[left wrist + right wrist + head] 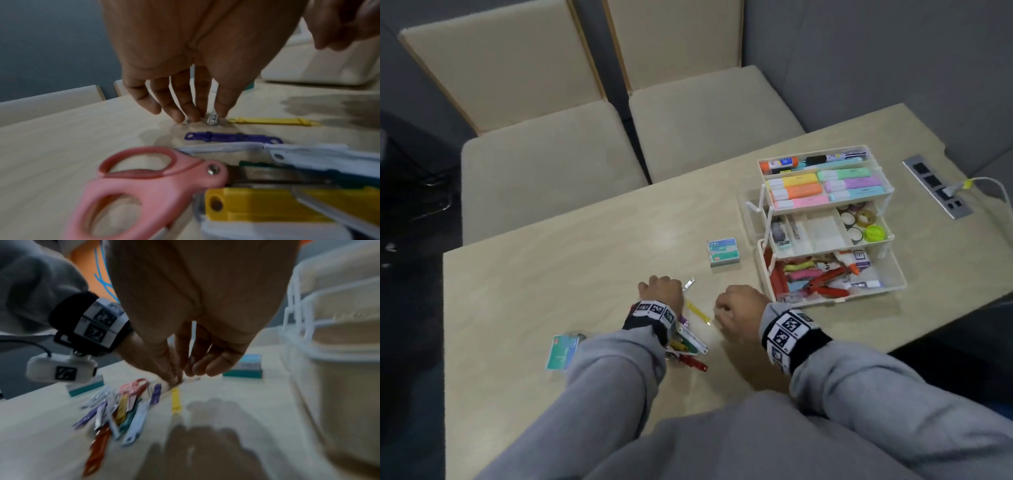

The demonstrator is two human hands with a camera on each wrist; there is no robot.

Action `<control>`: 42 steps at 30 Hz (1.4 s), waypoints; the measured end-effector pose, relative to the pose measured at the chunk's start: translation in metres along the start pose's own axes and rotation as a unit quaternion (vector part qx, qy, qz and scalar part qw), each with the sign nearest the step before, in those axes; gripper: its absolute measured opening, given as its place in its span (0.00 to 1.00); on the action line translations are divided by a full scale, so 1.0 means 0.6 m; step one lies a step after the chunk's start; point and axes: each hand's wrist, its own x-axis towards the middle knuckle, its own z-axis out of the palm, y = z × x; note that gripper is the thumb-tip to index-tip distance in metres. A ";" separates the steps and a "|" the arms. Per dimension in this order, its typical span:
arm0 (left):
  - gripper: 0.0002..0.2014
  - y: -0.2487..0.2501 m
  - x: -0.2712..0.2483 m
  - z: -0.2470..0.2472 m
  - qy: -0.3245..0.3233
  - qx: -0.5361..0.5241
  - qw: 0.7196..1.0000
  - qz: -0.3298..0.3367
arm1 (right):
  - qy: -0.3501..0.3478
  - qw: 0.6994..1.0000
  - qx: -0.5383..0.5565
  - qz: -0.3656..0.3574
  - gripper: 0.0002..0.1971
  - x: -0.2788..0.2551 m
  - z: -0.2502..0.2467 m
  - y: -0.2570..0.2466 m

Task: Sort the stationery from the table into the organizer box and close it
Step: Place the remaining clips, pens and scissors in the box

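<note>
The pink scissors [152, 186] lie in a pile right under the left hand [185, 68], which pinches a small metal piece [212, 119] that could slip, while the right hand [739, 310], loosely curled, holds nothing, well apart from the open organizer box [828, 226].

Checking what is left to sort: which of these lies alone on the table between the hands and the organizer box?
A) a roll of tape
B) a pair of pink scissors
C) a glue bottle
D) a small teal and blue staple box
D: the small staple box sits by itself on the table, left of the open organizer box.
</note>
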 end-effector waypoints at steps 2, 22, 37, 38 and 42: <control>0.13 0.007 0.010 0.009 0.002 0.007 1.000 0.006 | -0.073 0.996 -0.035 0.030 0.17 0.004 0.024 -0.022; 0.07 -0.061 -0.094 0.017 0.178 -0.372 0.911 0.023 | -0.095 0.981 -0.135 0.101 0.14 0.056 0.091 -0.077; 0.02 0.040 -0.121 0.012 0.036 -0.660 0.750 -0.003 | 0.022 0.832 0.534 0.150 0.03 -0.019 0.013 -0.023; 0.02 0.053 -0.120 0.012 0.027 -0.661 0.750 -0.003 | 0.015 0.818 0.559 0.137 0.06 -0.025 0.004 -0.020; 0.06 0.091 -0.117 0.011 0.032 -0.650 0.760 -0.004 | 0.011 0.782 0.610 0.128 0.08 -0.038 0.000 0.018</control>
